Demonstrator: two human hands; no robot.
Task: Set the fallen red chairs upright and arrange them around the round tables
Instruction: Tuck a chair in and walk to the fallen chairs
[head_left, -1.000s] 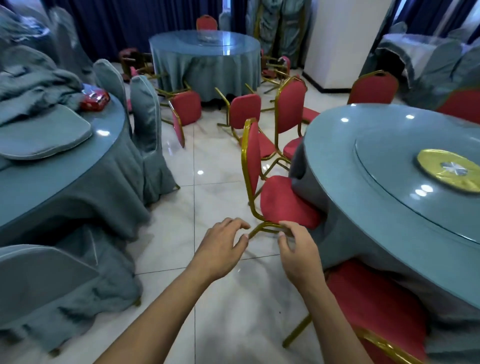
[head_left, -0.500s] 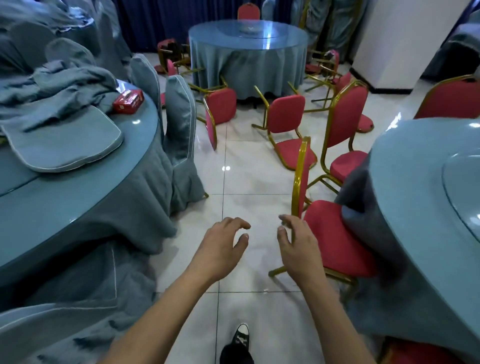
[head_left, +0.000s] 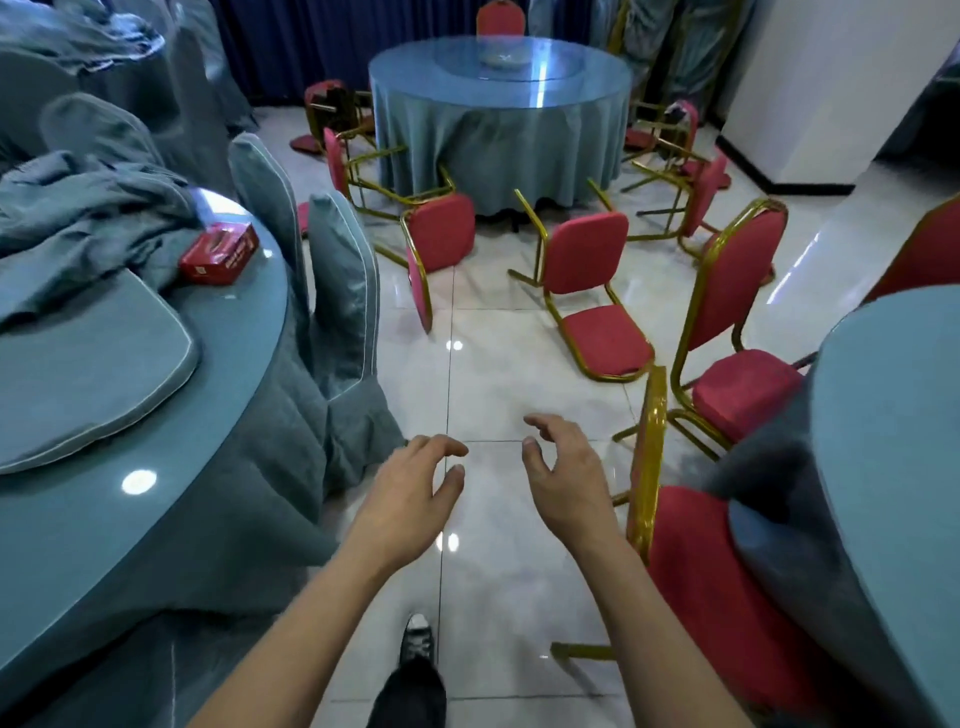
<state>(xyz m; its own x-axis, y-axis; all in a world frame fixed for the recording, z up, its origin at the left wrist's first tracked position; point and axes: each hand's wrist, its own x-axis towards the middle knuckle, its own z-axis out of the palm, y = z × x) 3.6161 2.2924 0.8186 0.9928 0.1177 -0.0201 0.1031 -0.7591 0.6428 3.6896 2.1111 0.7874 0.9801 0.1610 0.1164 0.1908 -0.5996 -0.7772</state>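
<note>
Both hands have come away from the nearest red chair (head_left: 691, 566) since a second ago, when the right fingers touched its gold frame, and the camera has turned toward the far round desk (head_left: 501, 109).

Head view: the left hand (head_left: 410, 493) and right hand (head_left: 563, 473) hover side by side over the tiled floor (head_left: 493, 374), fingers loosely curled and spread, holding nothing. The nearest red chair stands upright at the right desk (head_left: 893, 415), just beside the right forearm, its seat tucked under the cloth. A second upright chair (head_left: 737, 332) stands beyond it. Fallen chairs (head_left: 587, 291) lie tipped on the floor between the hands and the far desk. A red box (head_left: 219, 253) rests on the left desk (head_left: 104, 525) beside crumpled cloth.
</note>
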